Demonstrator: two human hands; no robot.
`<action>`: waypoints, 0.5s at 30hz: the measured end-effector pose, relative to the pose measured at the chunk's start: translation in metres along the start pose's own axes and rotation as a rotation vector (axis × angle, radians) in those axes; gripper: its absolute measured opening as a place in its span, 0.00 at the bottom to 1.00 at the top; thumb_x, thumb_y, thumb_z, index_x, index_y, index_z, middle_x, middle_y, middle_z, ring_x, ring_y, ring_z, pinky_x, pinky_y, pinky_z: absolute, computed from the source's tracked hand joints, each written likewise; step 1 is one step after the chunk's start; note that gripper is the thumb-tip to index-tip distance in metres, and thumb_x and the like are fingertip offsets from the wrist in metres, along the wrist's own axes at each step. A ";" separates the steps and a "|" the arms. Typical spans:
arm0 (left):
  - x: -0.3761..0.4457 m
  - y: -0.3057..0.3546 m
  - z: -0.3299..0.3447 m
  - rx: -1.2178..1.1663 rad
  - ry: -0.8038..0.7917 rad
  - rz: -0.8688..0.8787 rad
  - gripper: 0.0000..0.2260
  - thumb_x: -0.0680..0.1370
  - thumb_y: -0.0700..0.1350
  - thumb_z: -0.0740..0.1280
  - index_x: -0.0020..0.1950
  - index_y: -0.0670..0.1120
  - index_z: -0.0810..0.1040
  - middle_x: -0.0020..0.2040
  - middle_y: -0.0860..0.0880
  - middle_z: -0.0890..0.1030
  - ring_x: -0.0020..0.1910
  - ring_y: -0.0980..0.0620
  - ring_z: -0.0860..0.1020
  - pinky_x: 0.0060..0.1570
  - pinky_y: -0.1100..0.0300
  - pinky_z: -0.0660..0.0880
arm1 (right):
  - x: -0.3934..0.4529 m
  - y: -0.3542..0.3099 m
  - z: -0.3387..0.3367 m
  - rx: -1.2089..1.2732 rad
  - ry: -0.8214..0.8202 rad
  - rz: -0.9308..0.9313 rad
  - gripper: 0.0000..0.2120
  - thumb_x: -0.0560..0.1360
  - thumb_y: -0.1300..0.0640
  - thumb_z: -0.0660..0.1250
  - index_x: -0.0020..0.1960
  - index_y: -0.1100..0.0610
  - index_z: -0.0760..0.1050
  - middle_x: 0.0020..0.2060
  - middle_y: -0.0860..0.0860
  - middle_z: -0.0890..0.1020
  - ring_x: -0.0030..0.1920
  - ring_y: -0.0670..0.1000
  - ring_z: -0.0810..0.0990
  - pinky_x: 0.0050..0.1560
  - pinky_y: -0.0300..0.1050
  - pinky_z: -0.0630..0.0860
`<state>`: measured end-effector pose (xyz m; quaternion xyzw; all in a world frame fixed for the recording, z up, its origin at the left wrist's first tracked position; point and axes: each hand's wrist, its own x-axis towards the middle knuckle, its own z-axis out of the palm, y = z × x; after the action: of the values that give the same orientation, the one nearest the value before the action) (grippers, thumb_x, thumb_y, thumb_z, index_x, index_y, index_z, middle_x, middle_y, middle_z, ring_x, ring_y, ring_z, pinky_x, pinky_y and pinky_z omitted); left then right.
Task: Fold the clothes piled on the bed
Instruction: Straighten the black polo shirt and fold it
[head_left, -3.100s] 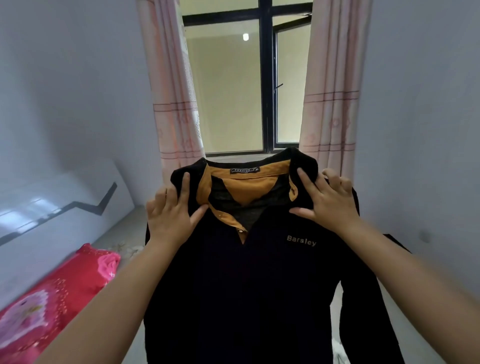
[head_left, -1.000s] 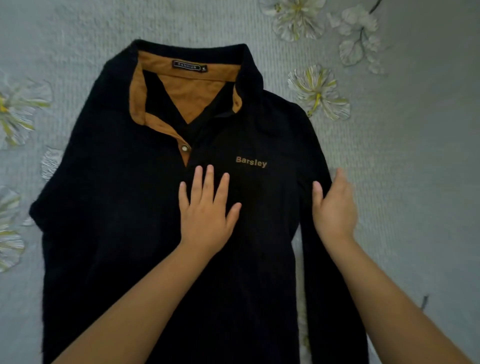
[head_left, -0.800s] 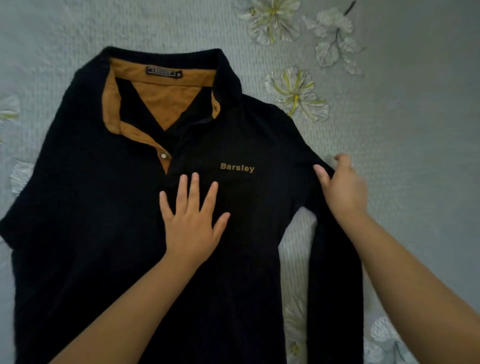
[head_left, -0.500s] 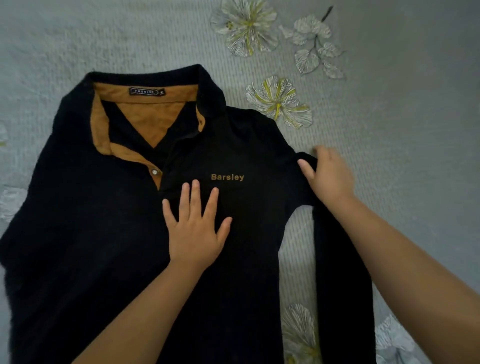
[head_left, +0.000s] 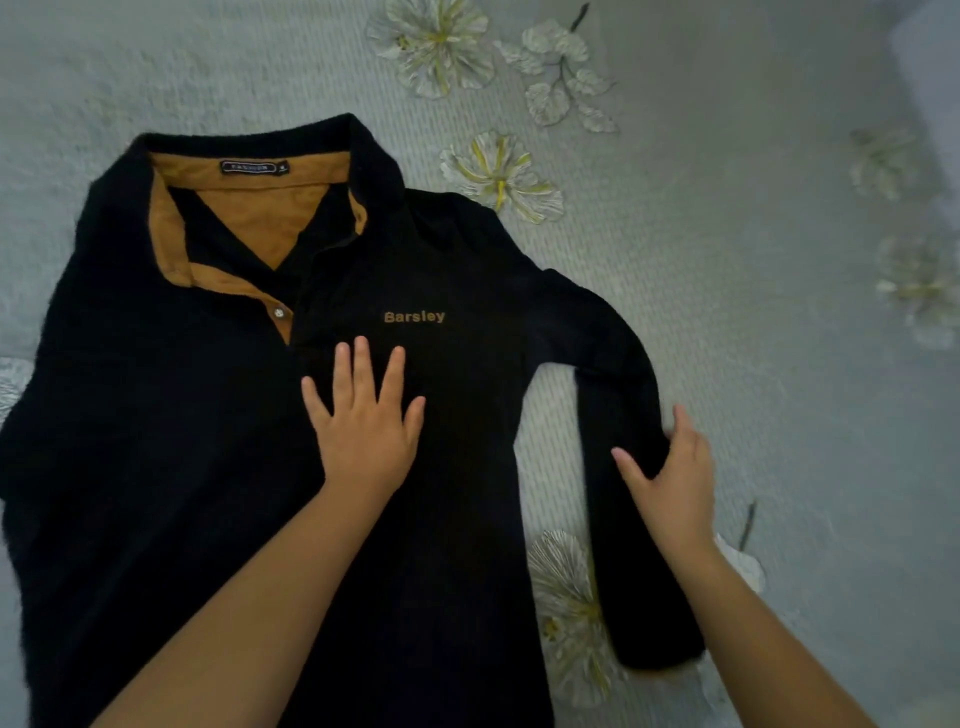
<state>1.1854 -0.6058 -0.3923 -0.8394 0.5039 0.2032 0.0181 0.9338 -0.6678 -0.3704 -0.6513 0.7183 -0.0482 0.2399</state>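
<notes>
We see the black long-sleeved polo shirt with mustard collar lining (head_left: 208, 441) cut off by the lower and left picture edges; its hem and left sleeve are out of sight. We cannot read the small dark neck label (head_left: 248, 167). The right hand (head_left: 670, 483) covers part of the right sleeve (head_left: 623, 364).

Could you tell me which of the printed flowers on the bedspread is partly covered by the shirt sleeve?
The flower lowest in view, between the shirt body and the sleeve; the others lie uncovered.
</notes>
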 end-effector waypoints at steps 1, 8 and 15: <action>-0.006 0.002 0.002 -0.011 0.004 0.022 0.26 0.80 0.56 0.49 0.76 0.52 0.43 0.76 0.44 0.42 0.74 0.46 0.38 0.70 0.42 0.39 | -0.004 0.005 -0.005 0.082 -0.023 0.050 0.35 0.71 0.57 0.70 0.72 0.63 0.57 0.65 0.62 0.69 0.66 0.60 0.68 0.64 0.47 0.64; -0.030 0.041 0.011 -0.010 0.040 0.207 0.24 0.77 0.54 0.54 0.68 0.42 0.70 0.66 0.34 0.70 0.67 0.35 0.66 0.60 0.32 0.61 | 0.059 0.035 -0.086 -0.094 0.124 -0.200 0.24 0.72 0.69 0.65 0.67 0.66 0.67 0.55 0.67 0.76 0.56 0.64 0.75 0.57 0.49 0.66; -0.011 0.113 -0.011 0.032 -0.057 0.293 0.28 0.79 0.57 0.46 0.63 0.40 0.74 0.61 0.34 0.75 0.60 0.33 0.73 0.52 0.32 0.68 | 0.141 0.073 -0.174 -0.404 0.322 -0.516 0.16 0.65 0.71 0.58 0.49 0.69 0.78 0.35 0.65 0.78 0.34 0.64 0.78 0.34 0.52 0.75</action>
<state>1.0884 -0.6544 -0.3583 -0.7503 0.6236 0.2191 0.0160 0.7914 -0.8347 -0.2852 -0.8293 0.5541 -0.0663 -0.0300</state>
